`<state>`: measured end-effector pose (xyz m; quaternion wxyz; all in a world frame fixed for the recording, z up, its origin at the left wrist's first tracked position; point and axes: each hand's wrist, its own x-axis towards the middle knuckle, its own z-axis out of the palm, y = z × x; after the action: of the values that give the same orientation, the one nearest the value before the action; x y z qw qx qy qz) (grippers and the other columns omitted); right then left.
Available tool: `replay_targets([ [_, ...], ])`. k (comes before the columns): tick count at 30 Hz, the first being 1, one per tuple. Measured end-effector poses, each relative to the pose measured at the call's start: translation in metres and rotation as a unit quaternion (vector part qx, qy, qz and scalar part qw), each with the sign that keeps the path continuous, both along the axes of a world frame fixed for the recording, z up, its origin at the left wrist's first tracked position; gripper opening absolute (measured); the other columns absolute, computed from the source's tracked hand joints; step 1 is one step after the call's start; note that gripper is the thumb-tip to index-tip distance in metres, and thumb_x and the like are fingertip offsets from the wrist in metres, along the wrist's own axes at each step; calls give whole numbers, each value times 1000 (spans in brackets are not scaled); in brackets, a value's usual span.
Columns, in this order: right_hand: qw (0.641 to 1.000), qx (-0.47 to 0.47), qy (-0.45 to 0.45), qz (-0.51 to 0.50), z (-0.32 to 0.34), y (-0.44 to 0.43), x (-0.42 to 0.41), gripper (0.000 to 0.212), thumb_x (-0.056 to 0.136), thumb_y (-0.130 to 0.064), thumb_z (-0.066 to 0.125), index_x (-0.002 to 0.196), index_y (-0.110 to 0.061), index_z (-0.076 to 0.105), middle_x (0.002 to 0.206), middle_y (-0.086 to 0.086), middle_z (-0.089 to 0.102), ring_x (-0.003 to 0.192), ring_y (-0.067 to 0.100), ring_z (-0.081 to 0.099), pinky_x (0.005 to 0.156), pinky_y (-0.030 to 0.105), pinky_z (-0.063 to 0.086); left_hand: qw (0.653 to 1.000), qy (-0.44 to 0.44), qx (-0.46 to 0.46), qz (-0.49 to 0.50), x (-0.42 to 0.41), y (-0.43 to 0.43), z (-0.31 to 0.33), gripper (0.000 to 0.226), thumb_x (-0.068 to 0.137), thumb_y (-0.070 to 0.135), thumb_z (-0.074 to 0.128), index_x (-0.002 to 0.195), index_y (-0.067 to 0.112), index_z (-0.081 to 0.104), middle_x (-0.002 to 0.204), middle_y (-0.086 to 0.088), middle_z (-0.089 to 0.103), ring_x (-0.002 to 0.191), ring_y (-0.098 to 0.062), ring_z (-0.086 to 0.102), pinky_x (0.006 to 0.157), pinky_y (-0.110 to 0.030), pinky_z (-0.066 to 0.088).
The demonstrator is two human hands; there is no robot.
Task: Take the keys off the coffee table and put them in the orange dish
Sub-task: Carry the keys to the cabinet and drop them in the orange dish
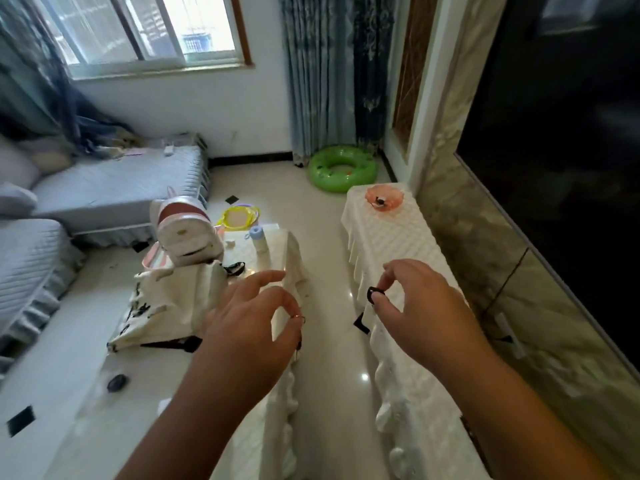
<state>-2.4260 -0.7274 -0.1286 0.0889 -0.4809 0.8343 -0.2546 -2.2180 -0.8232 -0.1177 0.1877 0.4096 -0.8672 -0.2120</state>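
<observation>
Head view: the left hand (252, 327) pinches a key ring (298, 318), its keys (298, 344) dangling beside the coffee table (270, 258). Right hand (412, 313) pinches a black key fob (373, 294). Beyond it, the orange dish (384, 199) rests on the white-covered cabinet (391, 244).

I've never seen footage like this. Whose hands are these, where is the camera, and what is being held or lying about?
There is no machine here: a person wears one wide-angle camera on the head, looking forward and down, so you see their own arms. The left hand pinches a thin key ring, with something dangling below it. The right hand pinches a small black object; it may be a key fob, but it is too small to tell. The left hand hovers over the coffee table, which carries a white backpack, a cream bag and a blue-capped bottle. The orange dish, already holding something small, sits at the far end of the white-covered cabinet on the right.
</observation>
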Motion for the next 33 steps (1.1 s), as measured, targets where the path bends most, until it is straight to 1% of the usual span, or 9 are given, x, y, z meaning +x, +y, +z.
replay_targets([
  [4, 1000, 7, 1, 12, 2, -21, -23, 11, 91, -41, 61, 95, -32, 55, 117, -10, 61, 105, 11, 55, 84, 30, 42, 1000, -4, -2, 11, -24, -15, -9, 7, 80, 38, 64, 84, 38, 59, 137, 20, 46, 130, -11, 38, 99, -39, 33],
  [10, 1000, 18, 8, 9, 0, -61, -56, 11, 90, -39, 63, 92, -33, 55, 117, -11, 61, 108, 12, 54, 89, 35, 44, 1000, -1, 12, 16, -61, -59, -22, 8, 80, 39, 65, 85, 37, 59, 136, 18, 47, 128, -15, 40, 99, -41, 36],
  [14, 1000, 21, 20, 1, -2, -101, -76, 10, 90, -39, 63, 92, -33, 54, 117, -11, 61, 107, 13, 54, 87, 34, 43, 999, 23, 21, 10, -82, -103, -26, 10, 80, 35, 67, 83, 38, 57, 136, 19, 47, 124, -16, 43, 97, -47, 39],
  [17, 999, 36, 33, 0, -3, -141, -91, 10, 90, -39, 63, 91, -35, 53, 117, -13, 60, 107, 11, 53, 83, 30, 37, 999, 37, 36, 2, -100, -145, -29, 12, 79, 31, 69, 80, 37, 58, 136, 18, 48, 125, -15, 44, 99, -47, 36],
  [19, 998, 39, 38, -2, -2, -169, -99, 11, 89, -39, 63, 91, -36, 53, 116, -14, 60, 107, 10, 53, 82, 29, 35, 998, 46, 37, 0, -110, -174, -30, 12, 79, 31, 70, 80, 36, 59, 135, 20, 48, 125, -13, 45, 99, -45, 35],
  [22, 999, 28, 35, -10, -1, -213, -108, 11, 89, -39, 64, 92, -35, 54, 115, -13, 60, 107, 11, 54, 81, 30, 37, 998, 48, 39, -2, -119, -217, -30, 9, 80, 35, 68, 82, 36, 59, 135, 22, 47, 126, -10, 43, 98, -43, 36],
  [25, 999, 15, 35, -11, -5, -254, -111, 11, 89, -40, 63, 93, -35, 55, 114, -14, 60, 104, 10, 54, 83, 32, 41, 998, 42, 35, -11, -129, -259, -30, 11, 79, 33, 69, 80, 36, 59, 135, 20, 48, 126, -13, 44, 98, -48, 38],
  [28, 999, 24, 33, 4, -9, -283, -118, 11, 89, -40, 62, 95, -33, 55, 110, -14, 59, 104, 10, 55, 88, 36, 46, 999, 30, 43, -8, -143, -292, -28, 11, 78, 31, 70, 79, 35, 60, 135, 17, 48, 125, -15, 45, 100, -48, 36],
  [33, 999, 34, 25, 1, -15, -328, -145, 11, 90, -41, 60, 96, -33, 56, 112, -15, 60, 105, 10, 54, 88, 37, 48, 999, 20, 40, -15, -165, -335, -29, 9, 79, 31, 69, 79, 35, 61, 137, 18, 47, 126, -15, 43, 103, -41, 30],
])
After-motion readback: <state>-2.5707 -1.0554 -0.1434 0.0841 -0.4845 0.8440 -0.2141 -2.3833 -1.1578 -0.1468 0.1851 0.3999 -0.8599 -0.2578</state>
